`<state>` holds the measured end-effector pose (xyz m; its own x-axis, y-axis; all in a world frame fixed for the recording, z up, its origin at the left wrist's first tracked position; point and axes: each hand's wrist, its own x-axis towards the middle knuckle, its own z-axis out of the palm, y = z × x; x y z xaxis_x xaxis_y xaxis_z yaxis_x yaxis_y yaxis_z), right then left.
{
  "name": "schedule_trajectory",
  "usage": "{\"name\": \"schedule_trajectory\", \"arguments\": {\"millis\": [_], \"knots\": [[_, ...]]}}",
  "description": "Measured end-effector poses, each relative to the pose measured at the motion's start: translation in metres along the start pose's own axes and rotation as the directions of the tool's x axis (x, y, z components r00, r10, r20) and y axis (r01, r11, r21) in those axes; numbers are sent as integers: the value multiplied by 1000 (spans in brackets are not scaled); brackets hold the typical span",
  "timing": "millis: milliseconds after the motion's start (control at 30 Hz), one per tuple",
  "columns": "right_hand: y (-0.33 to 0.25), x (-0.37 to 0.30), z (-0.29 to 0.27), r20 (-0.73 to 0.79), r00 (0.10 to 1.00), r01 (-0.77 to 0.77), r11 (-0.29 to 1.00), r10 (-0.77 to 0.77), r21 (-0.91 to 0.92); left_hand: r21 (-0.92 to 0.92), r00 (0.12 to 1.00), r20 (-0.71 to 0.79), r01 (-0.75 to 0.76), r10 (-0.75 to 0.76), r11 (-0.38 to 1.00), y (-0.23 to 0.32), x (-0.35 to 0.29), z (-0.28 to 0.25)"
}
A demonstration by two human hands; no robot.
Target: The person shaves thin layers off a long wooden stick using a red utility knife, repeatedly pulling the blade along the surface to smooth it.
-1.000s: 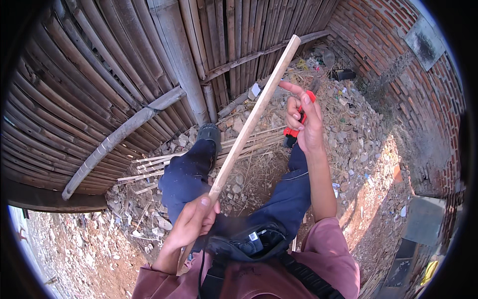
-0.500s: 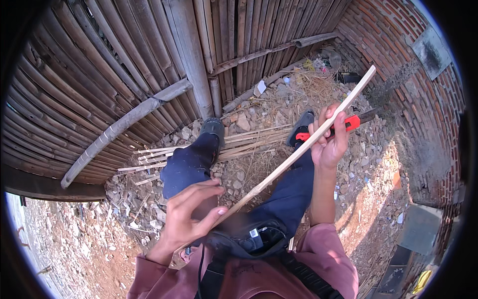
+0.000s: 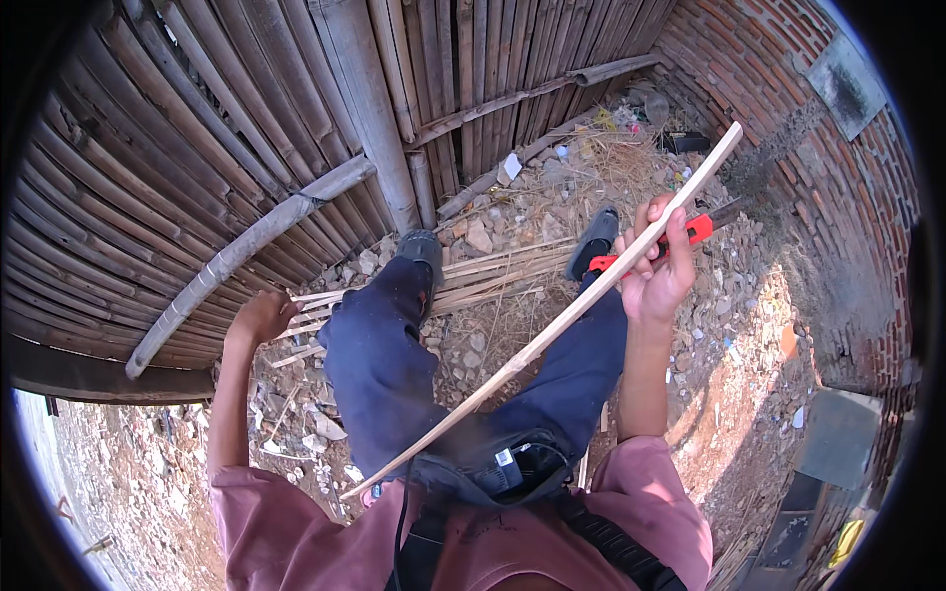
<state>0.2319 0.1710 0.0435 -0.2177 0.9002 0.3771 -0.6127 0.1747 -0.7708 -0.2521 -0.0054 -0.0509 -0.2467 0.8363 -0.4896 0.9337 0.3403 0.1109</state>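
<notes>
A long, pale bamboo strip (image 3: 552, 330) slants across my lap, its lower end close to my waist. My right hand (image 3: 655, 276) is closed around its upper part. A red-handled knife (image 3: 699, 229) with a dark blade is in the same hand, crossing behind the strip. Off to the left, my left hand (image 3: 264, 315) has its fingers curled at the ends of several pale strips (image 3: 503, 271) lying on the ground past my feet. Whether it grips one of them is hidden by the hand.
A bamboo-slat wall (image 3: 227, 108) with a curved pole (image 3: 246, 246) rises ahead and left. On the right stands a brick wall (image 3: 828, 227). Rubble (image 3: 473, 236) and dry straw cover the ground. An unzipped black waist bag (image 3: 493, 473) sits at my waist.
My left hand has let go of the bamboo strip's lower part and moved away left, towards the strips on the ground. The right hand keeps its hold, almost unmoved.
</notes>
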Motion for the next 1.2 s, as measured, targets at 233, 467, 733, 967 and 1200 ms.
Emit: {"name": "schedule_trajectory", "arguments": {"millis": [233, 467, 733, 967, 1200], "knots": [[1, -3, -7, 1, 1000, -30, 999, 30, 29, -299, 540, -449, -842, 712, 450, 136, -62, -68], [1, -6, -6, -29, 999, -40, 999, 40, 13, 105, 977, 215, -9, -14, 994, 9, 97, 69], [6, -7, -15, -136, 988, -69, 998, 68, -9, -919, 891, 260, 110, 372, 378, 76, 52, 48], [10, -5, -19, -95, 992, -84, 996, 86, 30, -765, 327, -634, -402, 701, -504, 85, -4, -42], [6, -5, -17, -121, 990, -70, 997, 74, 33, -587, 935, 95, -226, 343, 778, 47, 82, 121]]}}
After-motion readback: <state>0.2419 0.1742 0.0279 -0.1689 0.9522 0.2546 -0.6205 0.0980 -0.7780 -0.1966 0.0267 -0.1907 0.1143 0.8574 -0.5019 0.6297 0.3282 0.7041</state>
